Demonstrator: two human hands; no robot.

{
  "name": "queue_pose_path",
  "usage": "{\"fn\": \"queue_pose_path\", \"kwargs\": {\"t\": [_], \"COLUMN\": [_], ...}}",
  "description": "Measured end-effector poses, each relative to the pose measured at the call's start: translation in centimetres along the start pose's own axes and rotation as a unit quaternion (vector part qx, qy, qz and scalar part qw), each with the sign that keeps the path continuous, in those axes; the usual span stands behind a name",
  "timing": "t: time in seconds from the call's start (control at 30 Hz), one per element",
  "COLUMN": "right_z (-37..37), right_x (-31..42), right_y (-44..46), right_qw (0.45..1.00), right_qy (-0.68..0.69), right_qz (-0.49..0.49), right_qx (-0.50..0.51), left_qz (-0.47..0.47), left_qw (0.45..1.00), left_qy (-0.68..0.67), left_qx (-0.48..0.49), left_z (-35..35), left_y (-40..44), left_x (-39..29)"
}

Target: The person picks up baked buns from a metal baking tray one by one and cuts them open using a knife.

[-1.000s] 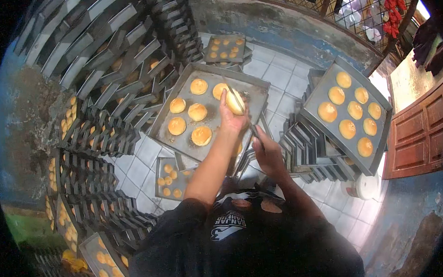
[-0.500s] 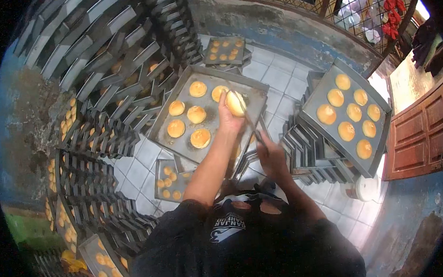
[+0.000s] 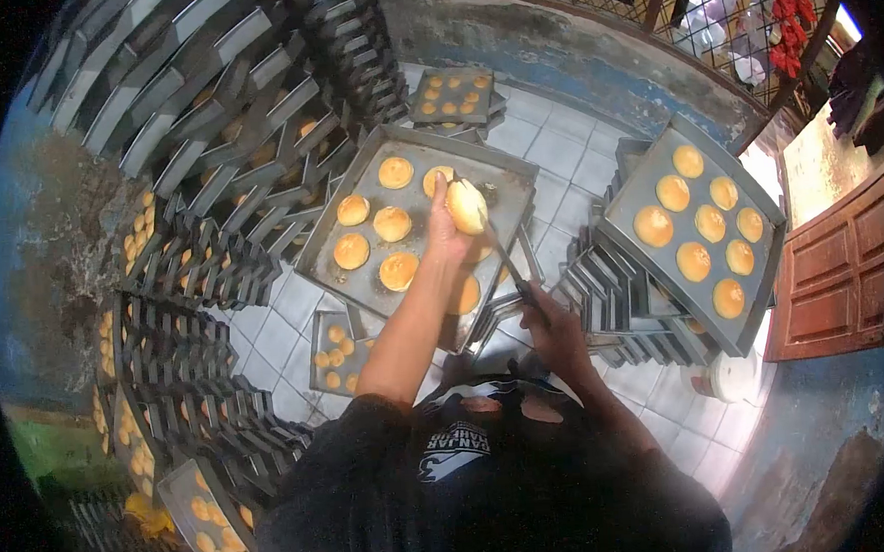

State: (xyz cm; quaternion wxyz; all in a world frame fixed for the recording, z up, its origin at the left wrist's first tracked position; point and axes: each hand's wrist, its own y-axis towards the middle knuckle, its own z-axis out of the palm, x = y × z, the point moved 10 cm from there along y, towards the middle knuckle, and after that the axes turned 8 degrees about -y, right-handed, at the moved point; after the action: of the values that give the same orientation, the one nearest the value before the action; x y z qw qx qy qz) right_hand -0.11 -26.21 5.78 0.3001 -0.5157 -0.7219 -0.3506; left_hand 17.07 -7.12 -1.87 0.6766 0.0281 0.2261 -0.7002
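My left hand (image 3: 444, 234) is wrapped round a golden bun (image 3: 467, 209), raised over a large metal baking tray (image 3: 504, 165). The bun's pale side faces right. In my right hand (image 3: 557, 332) is a knife (image 3: 508, 265), its handle in my closed fingers and its blade pointing up towards the bun. The blade's tip is close to the bun's lower edge; I cannot tell whether it touches. Several whole buns (image 3: 392, 224) lie on the tray, and my left forearm covers part of it.
A stack of trays topped by a tray of buns (image 3: 635, 188) stands on the right. Tall stacks of trays (image 3: 195, 139) crowd the left side. Another tray of buns (image 3: 453, 95) is at the back, near the wall. A white bucket (image 3: 732, 376) sits near the wooden door (image 3: 837, 275).
The knife has drawn down and away from the bun, with my right hand lower and closer to my body. The bun has turned slightly in my left hand.
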Motion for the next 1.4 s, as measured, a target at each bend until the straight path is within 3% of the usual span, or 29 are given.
{"fn": "queue_pose_path", "kwargs": {"t": [0.17, 0.23, 0.4, 0.57, 0.67, 0.77, 0.83, 0.93, 1.13, 1.27, 1.4], "right_z": [-0.2, 0.1, -0.4, -0.7, 0.8, 0.4, 0.7, 1.9, 1.7, 3.3, 3.7], "right_x": [-0.7, -1.1, -0.5, 1.0, -1.0, -1.8, -2.8, -3.9, -2.4, -7.1, -6.7], "right_y": [2.9, 3.7, 0.5, 3.7, 3.5, 0.0, -1.3, 0.9, 3.3, -0.4, 2.6], "right_qw": [0.999, 0.999, 0.998, 0.997, 0.993, 0.999, 0.990, 0.999, 0.996, 0.991, 0.991], "right_qy": [0.014, 0.003, 0.035, 0.050, 0.072, -0.006, 0.038, -0.007, 0.001, 0.041, 0.059], "right_qz": [0.032, 0.022, 0.038, 0.025, 0.039, 0.024, 0.110, 0.040, 0.072, 0.112, 0.114], "right_qx": [0.027, 0.040, 0.047, 0.060, 0.089, 0.045, 0.085, 0.023, 0.059, 0.064, 0.033], "left_qz": [-0.065, -0.063, -0.011, -0.037, -0.035, -0.014, -0.028, -0.082, -0.060, -0.060, -0.078], "left_qw": [0.997, 0.997, 0.995, 0.991, 0.993, 0.997, 0.998, 0.996, 0.994, 0.993, 0.990], "left_qy": [0.039, 0.023, 0.090, 0.127, 0.106, 0.076, 0.043, 0.001, -0.016, -0.027, -0.009], "left_qx": [0.000, -0.032, 0.040, 0.011, -0.024, -0.026, -0.027, -0.037, -0.085, -0.098, -0.121], "left_z": [-0.4, 0.1, -0.1, -1.3, -2.1, -3.1, -2.6, -1.9, -3.8, -5.2, -4.3], "left_y": [-1.6, -1.9, -0.5, -0.9, 0.3, 0.8, -0.1, -1.7, 1.3, 1.7, 0.2], "left_x": [4.5, 4.1, 0.0, 3.6, 2.3, 0.1, 0.0, 3.7, 3.8, 3.2, 6.2]}}
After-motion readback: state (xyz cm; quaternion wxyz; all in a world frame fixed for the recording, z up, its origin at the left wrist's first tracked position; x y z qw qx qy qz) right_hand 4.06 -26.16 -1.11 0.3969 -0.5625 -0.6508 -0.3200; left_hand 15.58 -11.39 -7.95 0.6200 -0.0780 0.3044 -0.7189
